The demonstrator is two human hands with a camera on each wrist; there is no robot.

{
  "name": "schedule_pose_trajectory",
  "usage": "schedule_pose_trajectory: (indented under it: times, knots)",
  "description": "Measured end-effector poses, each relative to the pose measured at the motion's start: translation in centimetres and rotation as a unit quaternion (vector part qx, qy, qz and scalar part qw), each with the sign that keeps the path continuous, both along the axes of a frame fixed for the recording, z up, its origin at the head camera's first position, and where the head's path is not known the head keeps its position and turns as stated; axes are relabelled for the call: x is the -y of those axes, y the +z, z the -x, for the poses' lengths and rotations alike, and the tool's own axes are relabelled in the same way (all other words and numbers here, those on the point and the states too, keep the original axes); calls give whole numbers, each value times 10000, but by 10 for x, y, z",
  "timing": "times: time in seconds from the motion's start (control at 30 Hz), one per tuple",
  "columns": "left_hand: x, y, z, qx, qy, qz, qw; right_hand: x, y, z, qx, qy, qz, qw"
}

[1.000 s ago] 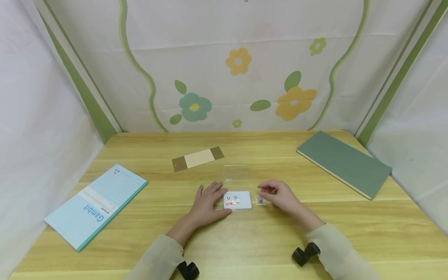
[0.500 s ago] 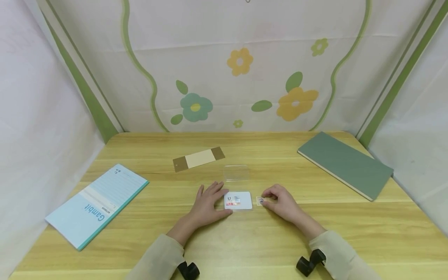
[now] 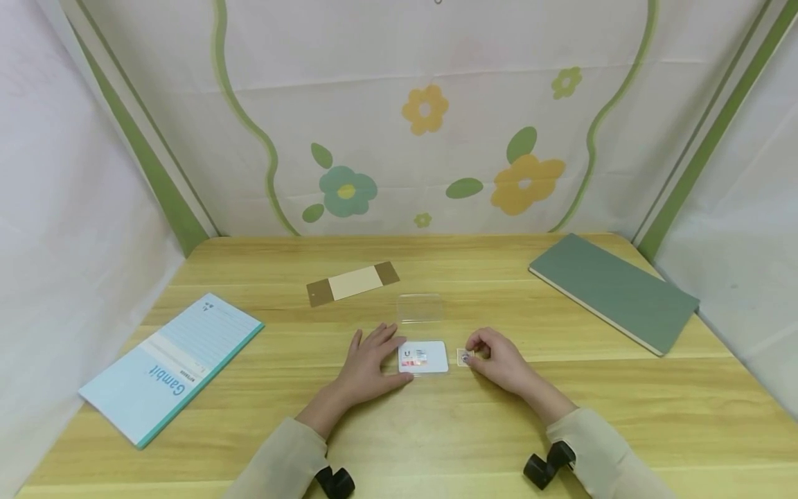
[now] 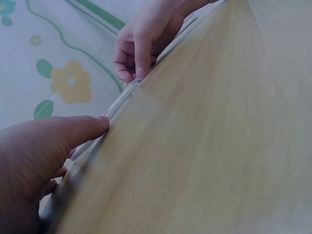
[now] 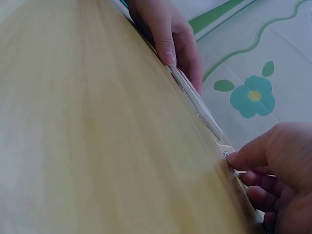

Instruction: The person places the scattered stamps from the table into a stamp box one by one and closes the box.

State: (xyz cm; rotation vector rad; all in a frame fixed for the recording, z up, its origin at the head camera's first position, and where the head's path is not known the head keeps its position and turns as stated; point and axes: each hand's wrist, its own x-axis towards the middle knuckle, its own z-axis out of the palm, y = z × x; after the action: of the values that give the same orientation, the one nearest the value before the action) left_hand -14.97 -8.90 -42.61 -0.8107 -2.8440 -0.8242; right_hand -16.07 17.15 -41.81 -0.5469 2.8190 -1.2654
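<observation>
A clear plastic case (image 3: 437, 357) holding white cards, the top one printed at its left end, lies flat on the wooden table. My left hand (image 3: 372, 364) holds the case's left end, index finger at the far edge and thumb at the near edge; its other fingers spread over the table. Just right of the case lies a small pale square with a dark round print (image 3: 463, 357), perhaps a sticker. My right hand (image 3: 501, 362) pinches the square's right side between thumb and curled index finger. In the right wrist view the thumb covers part of the square (image 5: 226, 154).
A clear lid (image 3: 420, 308) lies behind the case. Farther back is a brown and cream card strip (image 3: 353, 283). A light blue notebook (image 3: 171, 371) lies at left, a green book (image 3: 614, 294) at back right. A flowered curtain (image 3: 374, 104) hangs behind the table.
My right hand has come down onto the small square, and its thumb now covers the square's right part. My left hand and the case have stayed in place.
</observation>
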Motion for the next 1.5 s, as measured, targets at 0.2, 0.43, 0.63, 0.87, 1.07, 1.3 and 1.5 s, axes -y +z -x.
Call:
schedule_pose_trajectory:
  times: [0.2,0.43,0.63,0.87,1.07,1.3,1.5]
  knots:
    - [0,-1,1,-48,26,44,10000,0,1,-1,122,10,165,9998]
    - [0,-1,1,-75,22,41,10000,2,6,2,478,-20,506,9976]
    - [0,-1,0,-23,22,39,10000,13,6,10,665,81,1169,9909]
    - [0,-2,1,-52,29,63,10000,34,9,11,696,382,1260,9888]
    - [0,-2,1,-93,13,75,9999,44,23,-1,490,343,1140,9917]
    - [0,-1,1,-87,19,80,9999,39,1,8,154,350,729,9966]
    - [-1,0,0,-123,21,69,9999,39,-2,9,22,358,593,9976]
